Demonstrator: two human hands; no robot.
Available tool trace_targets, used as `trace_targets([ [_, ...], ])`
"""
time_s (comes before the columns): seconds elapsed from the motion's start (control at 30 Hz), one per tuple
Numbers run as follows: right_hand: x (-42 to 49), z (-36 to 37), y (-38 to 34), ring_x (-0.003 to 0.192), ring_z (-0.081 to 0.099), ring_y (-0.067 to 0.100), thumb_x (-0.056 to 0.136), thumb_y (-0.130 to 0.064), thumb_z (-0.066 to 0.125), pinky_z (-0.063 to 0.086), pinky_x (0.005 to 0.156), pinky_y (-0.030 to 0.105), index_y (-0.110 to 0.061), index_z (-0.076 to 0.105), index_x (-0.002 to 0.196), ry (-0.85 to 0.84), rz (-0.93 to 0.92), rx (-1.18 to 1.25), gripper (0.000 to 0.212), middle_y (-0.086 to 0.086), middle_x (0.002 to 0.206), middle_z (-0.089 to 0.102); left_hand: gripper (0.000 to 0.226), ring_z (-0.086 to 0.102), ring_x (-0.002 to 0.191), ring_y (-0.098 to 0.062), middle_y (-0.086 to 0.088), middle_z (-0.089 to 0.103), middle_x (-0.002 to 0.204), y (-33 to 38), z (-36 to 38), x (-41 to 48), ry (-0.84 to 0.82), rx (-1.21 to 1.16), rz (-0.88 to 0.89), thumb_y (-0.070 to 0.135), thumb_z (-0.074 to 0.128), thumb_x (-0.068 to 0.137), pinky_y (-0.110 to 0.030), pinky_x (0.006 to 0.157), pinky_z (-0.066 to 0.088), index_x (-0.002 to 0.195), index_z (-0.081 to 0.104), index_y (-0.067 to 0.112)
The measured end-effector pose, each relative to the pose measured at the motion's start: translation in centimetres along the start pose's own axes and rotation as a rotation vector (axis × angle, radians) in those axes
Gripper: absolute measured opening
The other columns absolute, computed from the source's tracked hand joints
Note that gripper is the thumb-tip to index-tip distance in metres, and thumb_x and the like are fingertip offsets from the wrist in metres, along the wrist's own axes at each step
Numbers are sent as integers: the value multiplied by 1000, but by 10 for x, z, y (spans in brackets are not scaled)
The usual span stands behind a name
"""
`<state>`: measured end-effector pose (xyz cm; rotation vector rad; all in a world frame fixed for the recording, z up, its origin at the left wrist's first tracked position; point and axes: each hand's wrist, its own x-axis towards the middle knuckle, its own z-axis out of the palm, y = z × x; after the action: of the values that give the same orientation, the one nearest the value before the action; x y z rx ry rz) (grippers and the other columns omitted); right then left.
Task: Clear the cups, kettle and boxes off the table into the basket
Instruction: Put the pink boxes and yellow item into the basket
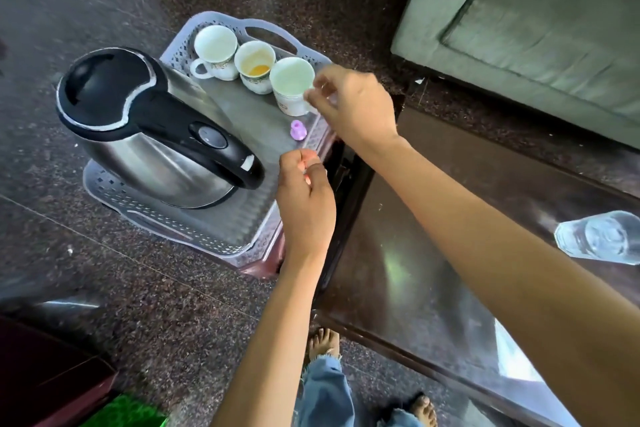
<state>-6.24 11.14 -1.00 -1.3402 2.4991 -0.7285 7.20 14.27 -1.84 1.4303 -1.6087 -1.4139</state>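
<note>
Cup step: third cup (292, 84) set in basket (194, 236); right hand (353, 104) fingers (313, 96) curled at it, grip unclear. Left hand (304, 204) curled, empty. Next judged: glass (599, 237) on desk (433, 236).

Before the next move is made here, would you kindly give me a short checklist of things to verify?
1. Kettle upright in the basket: ok.
2. Far cup, middle cup and nearest cup upright in the basket: ok.
3. Middle cup empty: not ok; orange dregs could spill if the basket tips.
4. Right hand clear of the nearest cup: cannot tell; its fingertips are at the cup's side.
5. Left hand empty: cannot tell; its fingers are curled by the basket's rim.
6. Table cleared: not ok; a glass is on it.
</note>
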Motion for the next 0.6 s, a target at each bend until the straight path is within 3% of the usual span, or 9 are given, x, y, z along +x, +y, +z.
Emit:
trace_targets([
  [0.2,-70,-35,71,78,65,20,92,-38,57,55,70,39,-19,64,97,179,205,143,20,-4,86,69,11,62,96,-20,4,61,100,2,30,-48,-120,65,90,13,43,97,-40,85,51,102,53,12],
  [0.4,-165,-66,163,81,66,21,90,-38,58,55,75,38,-22,64,98,185,401,89,19,-4,85,70,12,63,98,-18,4,62,102,-10,83,-113,-277,111,76,15,45,96,-45,89,50,104,54,13],
  [0.6,-267,-93,244,70,62,20,89,-32,60,55,70,37,-21,65,94,212,580,67,13,-7,76,64,11,62,98,-15,4,62,102,-27,141,-179,-426,185,82,15,45,96,-33,87,51,102,54,17],
])
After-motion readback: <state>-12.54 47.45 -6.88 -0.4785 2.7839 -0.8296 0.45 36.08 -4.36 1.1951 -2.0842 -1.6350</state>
